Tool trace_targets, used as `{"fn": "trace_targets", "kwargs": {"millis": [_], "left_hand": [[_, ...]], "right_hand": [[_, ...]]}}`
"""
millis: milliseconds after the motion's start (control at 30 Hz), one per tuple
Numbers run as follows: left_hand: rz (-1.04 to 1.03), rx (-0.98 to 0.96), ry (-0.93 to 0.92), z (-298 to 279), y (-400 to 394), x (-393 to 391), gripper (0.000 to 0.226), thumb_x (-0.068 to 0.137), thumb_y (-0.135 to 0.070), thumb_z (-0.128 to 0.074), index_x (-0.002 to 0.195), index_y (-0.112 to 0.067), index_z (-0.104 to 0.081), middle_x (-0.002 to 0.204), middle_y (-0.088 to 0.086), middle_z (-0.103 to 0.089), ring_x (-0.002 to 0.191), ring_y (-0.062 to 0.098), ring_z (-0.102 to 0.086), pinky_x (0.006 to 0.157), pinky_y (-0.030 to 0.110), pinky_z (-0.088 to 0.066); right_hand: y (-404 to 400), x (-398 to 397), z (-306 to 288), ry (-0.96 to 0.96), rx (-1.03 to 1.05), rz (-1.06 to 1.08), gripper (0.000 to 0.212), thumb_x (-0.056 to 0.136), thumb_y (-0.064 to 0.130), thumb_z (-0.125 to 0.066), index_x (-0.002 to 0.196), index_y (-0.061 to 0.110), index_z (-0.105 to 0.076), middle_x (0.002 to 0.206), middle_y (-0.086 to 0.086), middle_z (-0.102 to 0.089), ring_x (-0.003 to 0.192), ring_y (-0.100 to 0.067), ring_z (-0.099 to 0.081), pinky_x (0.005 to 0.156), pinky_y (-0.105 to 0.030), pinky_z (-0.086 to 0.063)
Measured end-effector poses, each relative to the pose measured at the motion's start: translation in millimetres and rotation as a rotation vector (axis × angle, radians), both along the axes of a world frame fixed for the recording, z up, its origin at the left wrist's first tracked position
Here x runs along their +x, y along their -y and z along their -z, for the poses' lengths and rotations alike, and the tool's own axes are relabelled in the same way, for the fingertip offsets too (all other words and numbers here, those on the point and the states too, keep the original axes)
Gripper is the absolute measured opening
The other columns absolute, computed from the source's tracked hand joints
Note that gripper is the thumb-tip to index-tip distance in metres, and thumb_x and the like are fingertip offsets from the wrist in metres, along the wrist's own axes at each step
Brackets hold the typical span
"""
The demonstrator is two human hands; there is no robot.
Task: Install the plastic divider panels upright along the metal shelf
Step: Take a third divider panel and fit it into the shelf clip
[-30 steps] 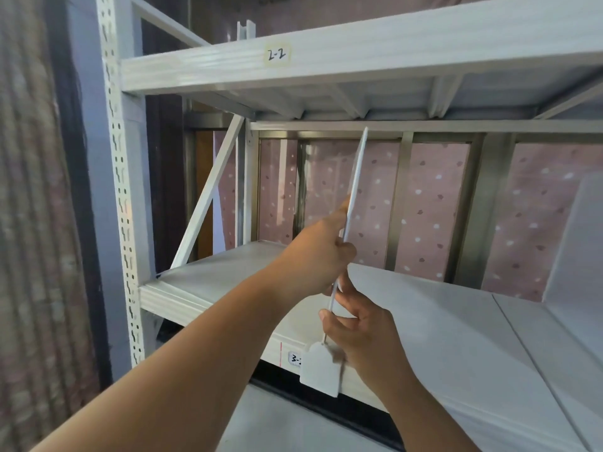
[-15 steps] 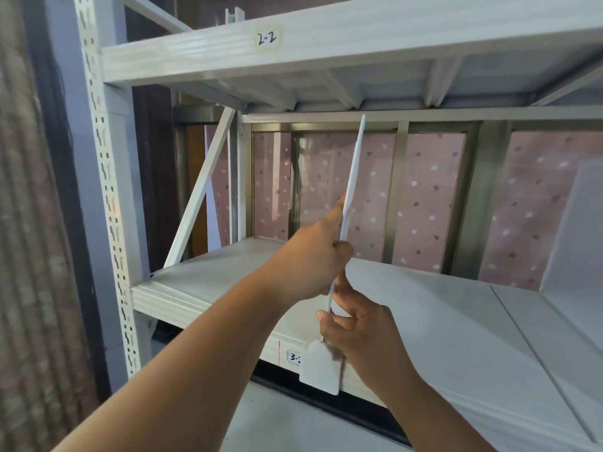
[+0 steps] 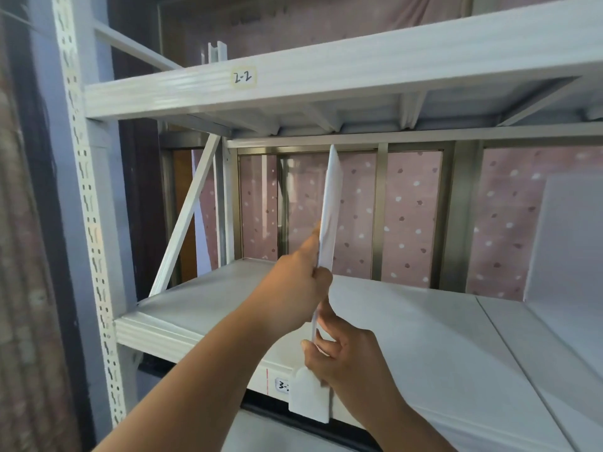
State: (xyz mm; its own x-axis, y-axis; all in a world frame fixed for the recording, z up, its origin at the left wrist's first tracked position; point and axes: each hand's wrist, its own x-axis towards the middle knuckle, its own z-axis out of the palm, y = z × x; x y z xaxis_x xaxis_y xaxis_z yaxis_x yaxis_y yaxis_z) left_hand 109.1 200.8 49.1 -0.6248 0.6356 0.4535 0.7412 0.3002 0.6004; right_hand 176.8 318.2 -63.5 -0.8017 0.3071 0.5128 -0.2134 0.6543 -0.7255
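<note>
A thin white plastic divider panel (image 3: 330, 210) stands nearly upright, edge-on to me, over the front of the white metal shelf (image 3: 424, 334). Its top leans slightly right and ends just under the upper shelf beam. My left hand (image 3: 293, 288) grips its front edge at mid-height. My right hand (image 3: 339, 357) pinches the same edge lower down, just above the white clip foot (image 3: 308, 399) that hangs over the shelf's front lip.
The upper shelf beam (image 3: 326, 73) labelled 2-2 runs overhead. A perforated upright post (image 3: 88, 207) and a diagonal brace (image 3: 186, 216) stand at left. Another white panel (image 3: 567, 243) stands upright at far right. A pink dotted curtain hangs behind.
The panel and both hands stay in the same grip. My view has tilted up and a little left, so the upper beam sits lower in frame.
</note>
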Motion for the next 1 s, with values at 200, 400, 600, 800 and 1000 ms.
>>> {"fn": "trace_targets", "kwargs": {"millis": [200,400,600,800,1000], "left_hand": [[0.005,0.079,0.137,22,9,5,0.036,0.101,-0.013,-0.042,0.133,-0.026,-0.052,0.100,0.016,-0.072,0.090,0.040,-0.072,0.075,0.057,-0.065],[0.024,0.048,0.164,15,7,0,0.045,0.102,-0.017,-0.044,0.143,-0.034,-0.048,0.108,0.007,-0.073,0.096,0.032,-0.072,0.076,0.055,-0.066],[0.124,0.162,0.161,6,15,-8,0.043,0.100,-0.062,-0.051,0.125,-0.030,-0.065,0.115,-0.002,-0.075,0.106,0.016,-0.072,0.083,0.041,-0.067],[0.267,0.257,0.262,26,18,-8,0.040,0.097,-0.062,-0.056,0.133,-0.046,-0.061,0.118,-0.018,-0.076,0.109,0.004,-0.072,0.081,0.032,-0.065],[0.162,0.330,0.370,63,28,0,0.073,0.088,-0.067,-0.058,0.155,-0.042,-0.045,0.141,-0.010,-0.066,0.126,0.011,-0.064,0.100,0.046,-0.059]], "right_hand": [[-2,0,0,0.111,0.212,0.068,0.071,0.089,0.039,-0.064,0.155,0.037,-0.037,0.072,-0.007,-0.065,0.069,-0.015,-0.061,0.079,-0.032,-0.056],[-1,-5,4,0.085,0.005,0.012,0.072,0.083,0.043,-0.062,0.150,0.053,-0.036,0.112,-0.025,-0.069,0.113,-0.038,-0.064,0.071,-0.050,-0.060],[-2,-6,9,0.033,-0.067,-0.006,0.070,0.084,0.050,-0.064,0.146,0.061,-0.035,0.121,-0.029,-0.063,0.113,-0.042,-0.059,0.071,-0.050,-0.062],[-7,-4,12,-0.029,-0.166,0.023,0.065,0.082,0.056,-0.072,0.140,0.063,-0.043,0.111,0.033,-0.064,0.098,0.004,-0.068,0.079,-0.006,-0.052],[0,3,5,-0.094,-0.210,0.087,0.068,0.079,0.070,-0.065,0.142,0.042,-0.056,0.128,0.021,-0.066,0.106,-0.002,-0.070,0.086,-0.017,-0.054]]}}
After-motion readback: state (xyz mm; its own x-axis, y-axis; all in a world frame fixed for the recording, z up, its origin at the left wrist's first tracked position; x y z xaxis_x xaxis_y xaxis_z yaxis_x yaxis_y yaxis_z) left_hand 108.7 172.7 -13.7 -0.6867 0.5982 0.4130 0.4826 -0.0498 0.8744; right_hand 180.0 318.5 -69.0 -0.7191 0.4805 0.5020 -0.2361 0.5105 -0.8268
